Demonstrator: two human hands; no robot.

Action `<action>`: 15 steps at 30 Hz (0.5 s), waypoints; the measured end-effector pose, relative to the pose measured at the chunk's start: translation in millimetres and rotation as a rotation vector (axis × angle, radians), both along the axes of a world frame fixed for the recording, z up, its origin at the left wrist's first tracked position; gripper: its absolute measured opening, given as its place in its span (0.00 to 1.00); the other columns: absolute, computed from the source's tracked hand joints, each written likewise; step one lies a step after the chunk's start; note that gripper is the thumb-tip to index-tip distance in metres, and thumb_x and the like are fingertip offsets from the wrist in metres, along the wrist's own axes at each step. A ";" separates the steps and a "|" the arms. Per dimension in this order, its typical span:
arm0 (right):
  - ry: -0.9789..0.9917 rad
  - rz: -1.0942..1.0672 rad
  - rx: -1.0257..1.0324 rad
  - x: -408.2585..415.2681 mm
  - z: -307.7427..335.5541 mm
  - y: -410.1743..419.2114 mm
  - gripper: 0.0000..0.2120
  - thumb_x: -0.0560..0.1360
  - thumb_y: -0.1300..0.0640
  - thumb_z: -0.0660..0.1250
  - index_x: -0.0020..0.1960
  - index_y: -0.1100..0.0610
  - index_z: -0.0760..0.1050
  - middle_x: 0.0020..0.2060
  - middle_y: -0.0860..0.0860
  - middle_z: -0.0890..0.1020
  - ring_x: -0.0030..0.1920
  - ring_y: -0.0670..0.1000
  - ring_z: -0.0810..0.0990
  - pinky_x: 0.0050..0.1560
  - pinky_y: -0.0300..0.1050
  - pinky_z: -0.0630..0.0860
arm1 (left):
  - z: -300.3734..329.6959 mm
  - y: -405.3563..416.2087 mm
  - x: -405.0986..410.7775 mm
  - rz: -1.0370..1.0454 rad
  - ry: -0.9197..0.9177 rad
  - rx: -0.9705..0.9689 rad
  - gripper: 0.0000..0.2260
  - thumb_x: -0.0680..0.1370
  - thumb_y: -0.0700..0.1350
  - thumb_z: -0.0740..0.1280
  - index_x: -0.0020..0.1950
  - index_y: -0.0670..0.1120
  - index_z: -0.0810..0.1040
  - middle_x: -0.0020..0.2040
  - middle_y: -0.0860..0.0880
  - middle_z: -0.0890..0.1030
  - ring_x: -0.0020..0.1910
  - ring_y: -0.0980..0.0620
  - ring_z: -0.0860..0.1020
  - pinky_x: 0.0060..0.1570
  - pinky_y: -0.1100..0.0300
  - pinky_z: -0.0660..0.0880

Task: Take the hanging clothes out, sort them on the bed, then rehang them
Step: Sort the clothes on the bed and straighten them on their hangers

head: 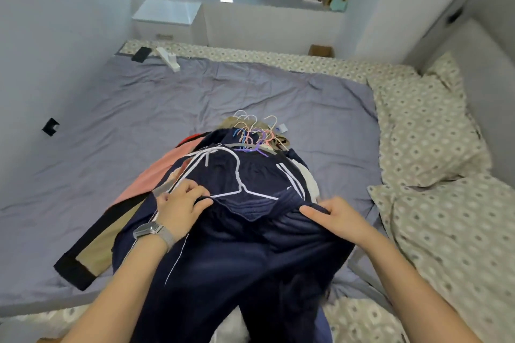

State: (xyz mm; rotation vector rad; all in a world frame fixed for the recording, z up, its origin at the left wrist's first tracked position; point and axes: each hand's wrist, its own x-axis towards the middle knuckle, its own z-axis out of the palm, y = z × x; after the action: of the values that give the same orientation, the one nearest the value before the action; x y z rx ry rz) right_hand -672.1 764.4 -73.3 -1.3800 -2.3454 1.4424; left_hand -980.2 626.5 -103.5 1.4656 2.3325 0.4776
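Now, scene: a bed (83, 125) with a grey-purple cover, seen from above, and a pile of clothes lies on its near middle.
Top garment: navy track pants (245, 245) with white side stripes lie on top of the pile, the waistband toward the far side.
White hanger (237, 175): it lies on the upper part of the navy pants, and its bar is near the left hand.
Left hand (181, 203): the fingers are curled and pinch the navy cloth at the left end of the hanger; a metal watch (149, 231) is on the wrist.
Right hand (337, 217): it grips a fold of the same pants on the right side, thumb on top.
Other hangers (256, 133): a bunch of coloured hooks at the far end of the pile.
Under the pants: a pink garment (147, 178) and a beige one with black edge (92, 250) come out to the left.
Pillows (429, 125): patterned, on the right side of the bed.
Far corner: a dark phone (141, 53) and a white object (168, 60) beside it.
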 end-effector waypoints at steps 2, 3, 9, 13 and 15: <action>-0.039 -0.157 0.070 30.1 13.6 -17.2 0.26 0.73 0.43 0.68 0.27 0.54 0.60 0.25 0.46 0.61 0.27 0.44 0.60 0.32 0.45 0.58 | 9.9 1.2 22.4 -0.105 -0.037 0.019 0.05 0.78 0.54 0.61 0.49 0.57 0.76 0.53 0.59 0.72 0.57 0.59 0.71 0.53 0.54 0.60; -0.060 -0.238 0.121 46.0 19.2 -25.3 0.25 0.71 0.42 0.69 0.26 0.54 0.63 0.23 0.43 0.64 0.26 0.44 0.63 0.32 0.44 0.61 | 14.7 2.8 34.2 -0.164 -0.060 0.017 0.05 0.79 0.54 0.60 0.48 0.57 0.75 0.51 0.59 0.72 0.55 0.58 0.72 0.54 0.53 0.62; -0.166 -0.560 0.425 123.3 49.4 -81.4 0.16 0.71 0.42 0.69 0.33 0.51 0.73 0.28 0.47 0.77 0.33 0.49 0.76 0.36 0.46 0.70 | 52.0 4.0 106.8 -0.400 -0.203 0.097 0.06 0.79 0.54 0.59 0.48 0.53 0.72 0.45 0.52 0.78 0.46 0.52 0.75 0.48 0.51 0.74; -0.108 -0.664 0.467 171.8 54.4 -108.0 0.14 0.74 0.48 0.68 0.37 0.56 0.73 0.31 0.51 0.78 0.36 0.52 0.77 0.41 0.49 0.72 | 75.0 1.8 156.5 -0.479 -0.235 0.164 0.07 0.79 0.52 0.60 0.50 0.51 0.74 0.46 0.52 0.78 0.47 0.53 0.75 0.48 0.53 0.74; -0.104 -0.669 0.493 200.8 63.1 -118.5 0.10 0.76 0.51 0.67 0.38 0.53 0.74 0.33 0.47 0.78 0.37 0.48 0.76 0.38 0.39 0.70 | 85.8 2.3 185.7 -0.524 -0.248 0.184 0.07 0.79 0.51 0.61 0.49 0.49 0.74 0.46 0.52 0.79 0.47 0.52 0.75 0.48 0.54 0.73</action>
State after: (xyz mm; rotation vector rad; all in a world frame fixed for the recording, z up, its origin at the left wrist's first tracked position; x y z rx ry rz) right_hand -471.3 646.0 -10.2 -1.8320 -1.8079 0.5806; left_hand -794.6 628.8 -17.6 1.8943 1.6642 0.6865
